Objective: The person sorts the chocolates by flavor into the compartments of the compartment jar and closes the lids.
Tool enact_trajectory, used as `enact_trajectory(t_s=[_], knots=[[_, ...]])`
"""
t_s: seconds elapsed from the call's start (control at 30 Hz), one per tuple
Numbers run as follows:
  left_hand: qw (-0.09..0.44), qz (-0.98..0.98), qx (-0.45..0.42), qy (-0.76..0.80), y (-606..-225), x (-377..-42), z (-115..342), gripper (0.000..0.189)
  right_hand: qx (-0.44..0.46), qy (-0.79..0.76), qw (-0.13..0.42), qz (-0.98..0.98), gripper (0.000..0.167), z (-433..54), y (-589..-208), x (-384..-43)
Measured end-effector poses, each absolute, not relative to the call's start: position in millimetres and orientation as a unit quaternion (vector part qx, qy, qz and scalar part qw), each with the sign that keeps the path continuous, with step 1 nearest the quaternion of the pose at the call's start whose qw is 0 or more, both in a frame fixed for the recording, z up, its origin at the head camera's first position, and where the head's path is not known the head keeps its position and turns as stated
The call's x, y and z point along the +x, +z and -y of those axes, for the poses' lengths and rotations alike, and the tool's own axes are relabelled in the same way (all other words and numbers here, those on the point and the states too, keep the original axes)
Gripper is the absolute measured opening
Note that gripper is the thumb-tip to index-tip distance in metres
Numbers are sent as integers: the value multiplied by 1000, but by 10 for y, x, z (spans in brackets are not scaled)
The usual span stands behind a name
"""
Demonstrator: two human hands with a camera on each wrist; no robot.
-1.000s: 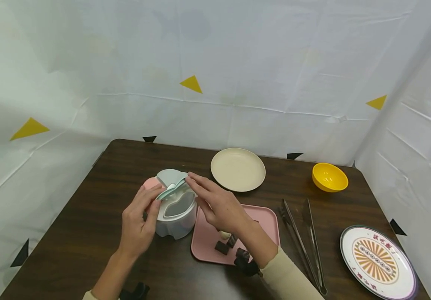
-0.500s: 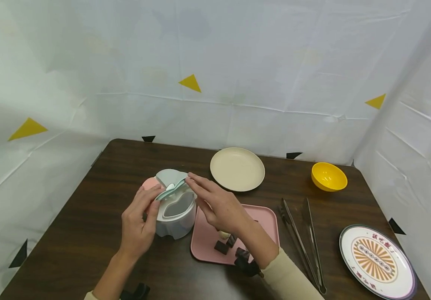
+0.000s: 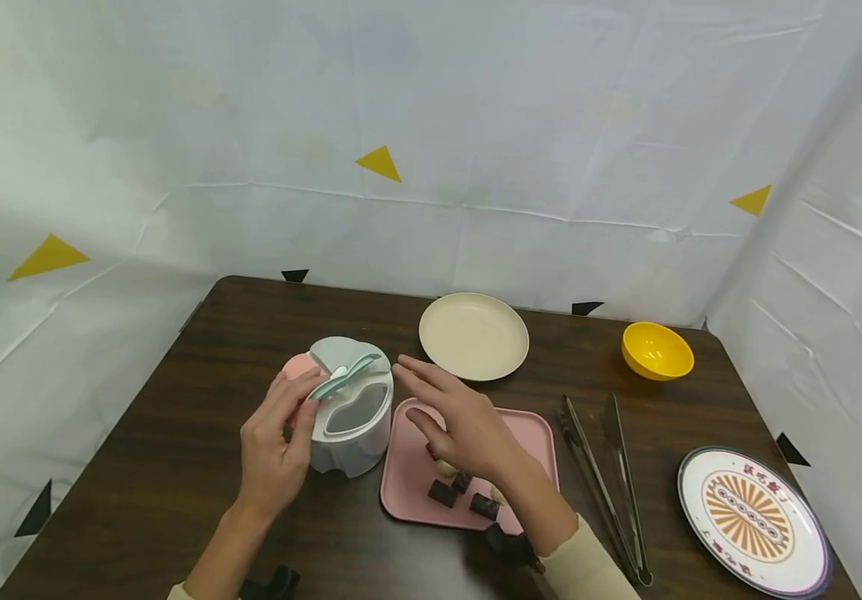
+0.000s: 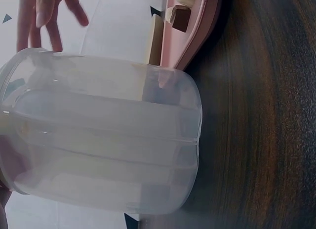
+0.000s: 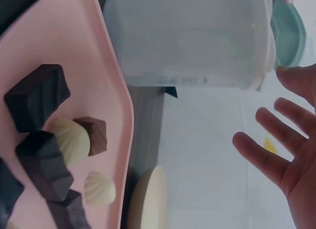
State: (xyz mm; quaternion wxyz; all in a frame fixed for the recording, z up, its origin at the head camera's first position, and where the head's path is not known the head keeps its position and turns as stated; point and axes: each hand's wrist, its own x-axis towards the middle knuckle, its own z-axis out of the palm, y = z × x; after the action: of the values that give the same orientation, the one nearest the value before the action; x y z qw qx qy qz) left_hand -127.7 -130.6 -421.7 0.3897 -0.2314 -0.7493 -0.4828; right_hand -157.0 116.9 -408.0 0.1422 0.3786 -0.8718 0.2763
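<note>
A translucent food storage jar (image 3: 348, 452) with a white top and coloured flip lids stands left of the pink tray (image 3: 401, 496). Its green flip lid (image 3: 343, 377) is raised over a see-through compartment. My left hand (image 3: 273, 446) pinches that lid at its left edge, thumb and fingers on it. Just right of the jar, my right hand (image 3: 464, 425) hovers over the tray with fingers extended, holding nothing. Dark chocolates (image 5: 37, 98) and cream shell-shaped chocolates (image 5: 100, 188) lie on the tray. In the left wrist view the jar's wall (image 4: 98, 135) fills much of the frame.
Behind the tray lies a beige plate (image 3: 474, 336). Metal tongs (image 3: 609, 492) rest right of the tray, with a yellow bowl (image 3: 658, 352) at the back right. A printed white plate (image 3: 754, 523) sits near the table's right edge. White sheeting hangs around the table.
My right hand has moved away from the green lid to the right, its fingers now apart from it. My left hand stays at the lid, which remains raised.
</note>
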Motion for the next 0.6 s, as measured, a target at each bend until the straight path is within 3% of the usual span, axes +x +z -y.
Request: enact_trajectory(t_s=[0.43, 0.6], knots=[[385, 748, -232, -488, -4219, -1283, 1306, 25, 250, 354, 150, 889, 58, -1816, -4328, -1244], [387, 748, -229, -489, -4210, -1265, 1307, 24, 180, 317, 187, 912, 50, -2103, -4474, -1109]])
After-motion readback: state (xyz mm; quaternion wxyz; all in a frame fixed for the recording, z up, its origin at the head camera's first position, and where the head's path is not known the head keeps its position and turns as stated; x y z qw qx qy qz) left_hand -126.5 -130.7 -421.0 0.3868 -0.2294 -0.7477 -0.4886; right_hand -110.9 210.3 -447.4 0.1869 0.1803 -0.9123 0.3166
